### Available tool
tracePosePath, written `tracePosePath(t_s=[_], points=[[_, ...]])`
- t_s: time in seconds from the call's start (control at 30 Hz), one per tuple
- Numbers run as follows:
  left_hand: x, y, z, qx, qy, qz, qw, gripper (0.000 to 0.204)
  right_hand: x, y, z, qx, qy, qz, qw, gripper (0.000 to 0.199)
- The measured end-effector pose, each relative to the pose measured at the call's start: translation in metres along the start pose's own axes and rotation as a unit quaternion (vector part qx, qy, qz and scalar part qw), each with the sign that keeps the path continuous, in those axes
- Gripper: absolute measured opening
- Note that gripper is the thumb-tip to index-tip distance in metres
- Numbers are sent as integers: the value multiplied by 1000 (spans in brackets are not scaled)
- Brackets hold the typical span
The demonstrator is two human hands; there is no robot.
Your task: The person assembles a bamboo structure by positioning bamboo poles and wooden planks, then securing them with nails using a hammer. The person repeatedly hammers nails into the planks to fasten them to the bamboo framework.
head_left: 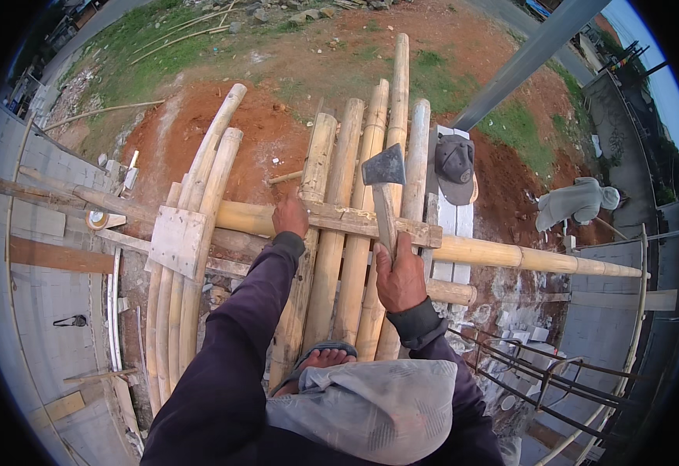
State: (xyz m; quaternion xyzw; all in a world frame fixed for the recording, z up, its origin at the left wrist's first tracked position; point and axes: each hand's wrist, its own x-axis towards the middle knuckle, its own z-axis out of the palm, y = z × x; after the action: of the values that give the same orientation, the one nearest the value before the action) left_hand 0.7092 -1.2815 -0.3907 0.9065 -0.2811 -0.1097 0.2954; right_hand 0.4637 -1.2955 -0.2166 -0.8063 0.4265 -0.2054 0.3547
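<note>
A hatchet [384, 168] with a dark blade and a pale wooden handle is in my right hand [401, 276], its head pointing away from me. My left hand [290, 216] is closed at the left end of a squared wooden beam [362, 223]. This beam lies crosswise over several bamboo poles [350, 163], which run side by side away from me. Under them a thick bamboo crosspole [510, 253] stretches to the right. One sandalled foot [324, 359] rests on the poles. The fingertips of my left hand are partly hidden.
At left, a whitish board [178, 241] sits over another bunch of bamboo poles [213, 167]. A grey cap [455, 168] lies on white planks at right. Beyond are a metal post [529, 66], a crouching person [576, 203] below, and rusty rebar [541, 373] near my right.
</note>
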Motion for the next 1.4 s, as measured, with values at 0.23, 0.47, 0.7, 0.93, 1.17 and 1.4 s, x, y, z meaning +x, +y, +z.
tracePosePath(t_s=[0.23,0.47,0.7,0.93,1.17,1.4], points=[[-8,-16,10,-43,50,47,997,24,-9,5,29,-13,65,-64,996,33],[2,-18,11,-18,-8,1,1000,26,17,-11,-3,109,119,-73,984,29],[-5,-16,7,4,-41,-4,999,27,7,-10,28,-74,-105,86,988,26],[-2,-21,13,-19,16,34,999,30,6,2,0,261,203,-81,940,23],[6,-13,4,-18,-6,0,1000,34,-7,29,58,20,-23,-17,999,28],[1,-10,-2,-9,-54,-1,999,40,-20,35,52,-1,29,34,999,28]])
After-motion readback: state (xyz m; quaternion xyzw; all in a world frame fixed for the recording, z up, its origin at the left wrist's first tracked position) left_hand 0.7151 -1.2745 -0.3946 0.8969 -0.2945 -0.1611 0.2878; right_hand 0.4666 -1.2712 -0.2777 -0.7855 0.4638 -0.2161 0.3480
